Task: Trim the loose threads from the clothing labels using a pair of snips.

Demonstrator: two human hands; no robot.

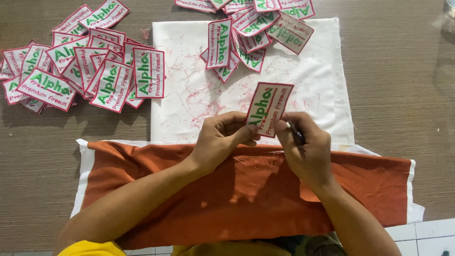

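My left hand pinches the lower left corner of a white embroidered patch with a red border and green and red lettering. The patch is tilted, lifted just above a white cloth. At the patch's lower right edge, my right hand is closed around a small dark tool, mostly hidden in the fingers. Both hands hover over the line where the white cloth meets an orange-brown cloth that lies across my lap.
Several like patches lie heaped at the left and along the top of the white cloth. Red thread clippings are scattered over the white cloth. The brown woven table extends right; a glass object sits at the top-right corner.
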